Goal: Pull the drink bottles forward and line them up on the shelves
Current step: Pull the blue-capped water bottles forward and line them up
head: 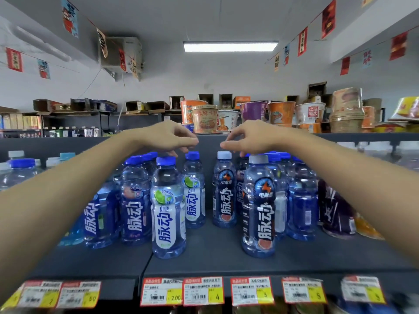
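Several blue drink bottles stand on a dark grey shelf (215, 257). A white-labelled lime bottle (168, 209) stands forward at centre left, with a second lime bottle (193, 189) behind it. A dark-labelled bottle (258, 207) stands forward at centre right, another dark-labelled one (224, 191) further back. My left hand (172, 138) hovers just above the blue cap of the rear lime bottle, fingers curled and apart, holding nothing. My right hand (247, 138) hovers above the pale cap of the rear dark bottle, also holding nothing.
More blue bottles crowd both sides, with purple and orange packs (340, 214) at the right. Price tags (204, 291) line the shelf's front edge. Instant noodle cups (254, 114) stand on the top shelf just behind my hands. Bare shelf lies in front of the bottles.
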Motion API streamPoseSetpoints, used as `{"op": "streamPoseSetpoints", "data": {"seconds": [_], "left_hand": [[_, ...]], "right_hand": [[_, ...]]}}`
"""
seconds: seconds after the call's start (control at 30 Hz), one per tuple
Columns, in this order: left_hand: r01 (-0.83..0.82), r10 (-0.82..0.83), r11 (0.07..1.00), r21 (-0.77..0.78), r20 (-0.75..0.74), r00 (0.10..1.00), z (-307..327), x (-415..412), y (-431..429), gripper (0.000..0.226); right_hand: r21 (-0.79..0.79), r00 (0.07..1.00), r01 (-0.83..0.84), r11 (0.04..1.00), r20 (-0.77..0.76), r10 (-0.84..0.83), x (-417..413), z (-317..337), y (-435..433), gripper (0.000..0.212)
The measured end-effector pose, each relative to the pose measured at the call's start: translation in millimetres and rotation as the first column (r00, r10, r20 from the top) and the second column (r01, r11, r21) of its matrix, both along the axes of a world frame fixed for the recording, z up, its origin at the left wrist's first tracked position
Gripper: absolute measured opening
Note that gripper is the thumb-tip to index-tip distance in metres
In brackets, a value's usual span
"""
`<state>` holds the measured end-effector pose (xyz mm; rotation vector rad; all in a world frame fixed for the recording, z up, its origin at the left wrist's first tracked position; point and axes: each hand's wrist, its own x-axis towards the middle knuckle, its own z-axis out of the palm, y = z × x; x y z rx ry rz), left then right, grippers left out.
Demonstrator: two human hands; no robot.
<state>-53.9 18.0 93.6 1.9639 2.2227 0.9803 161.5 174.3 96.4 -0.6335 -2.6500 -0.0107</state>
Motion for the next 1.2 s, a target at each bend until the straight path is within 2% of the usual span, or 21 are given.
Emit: {"op": "streamPoseSetpoints", "data": {"seconds": [0.13,0.2,0.27,0.37,0.57,0.67,0.83,1.03,1.07,1.13,1.2], "left_hand": [[-0.048,0.052,0.993,0.107,-0.033,0.998,-35.1,19.1,-17.8,0.028],[-0.098,0.107,0.965,0.245,-0.024,0.994,-52.0,22.4,-18.4,0.023],[-0.166,0.163,0.913,0.372,0.042,0.986,-64.2,21.9,-17.9,0.021],[-0.227,0.194,0.909,0.350,0.126,0.973,-70.2,23.1,-18.7,0.010],[-0.061,0.024,0.966,0.251,0.146,0.989,-65.0,32.9,-27.7,0.009],[-0.025,-0.019,0.964,0.264,0.161,0.987,-65.4,40.2,-28.0,0.011],[-0.129,0.074,0.921,0.367,0.160,0.984,-69.8,52.5,-20.7,0.010],[-0.216,0.170,0.895,0.391,0.148,0.974,-72.7,63.1,-15.5,0.008],[-0.210,0.170,0.904,0.372,0.137,0.976,-71.7,61.1,-19.1,0.012],[-0.138,0.106,0.952,0.273,0.127,0.986,-69.7,51.3,-31.7,0.041],[-0.015,-0.005,0.991,0.137,0.142,0.990,-71.1,42.3,-48.5,0.068]], "right_hand": [[0.063,0.977,-0.008,0.998,-0.214,0.021,17.3,-36.4,0.6,0.042],[0.016,0.946,-0.012,1.000,-0.323,0.016,22.7,-51.5,2.6,0.032],[-0.025,0.917,-0.012,1.000,-0.398,0.001,24.3,-63.4,3.3,0.031],[-0.016,0.891,-0.008,1.000,-0.454,0.000,22.7,-71.7,0.0,0.040],[-0.037,0.898,-0.114,0.993,-0.430,0.087,18.5,-67.4,-15.1,0.042],[-0.056,0.884,-0.212,0.976,-0.436,0.167,13.9,-70.1,-23.2,0.043],[-0.064,0.874,-0.221,0.973,-0.456,0.168,5.2,-73.0,-35.1,0.045],[-0.075,0.908,-0.146,0.986,-0.406,0.103,-3.4,-71.5,-49.8,0.048],[-0.092,0.926,-0.138,0.986,-0.365,0.096,0.3,-68.9,-49.1,0.044],[-0.165,0.967,-0.143,0.976,-0.234,0.103,14.1,-63.6,-44.7,0.035],[-0.213,0.983,-0.168,0.963,-0.108,0.148,28.8,-62.9,-38.7,0.053]]}}
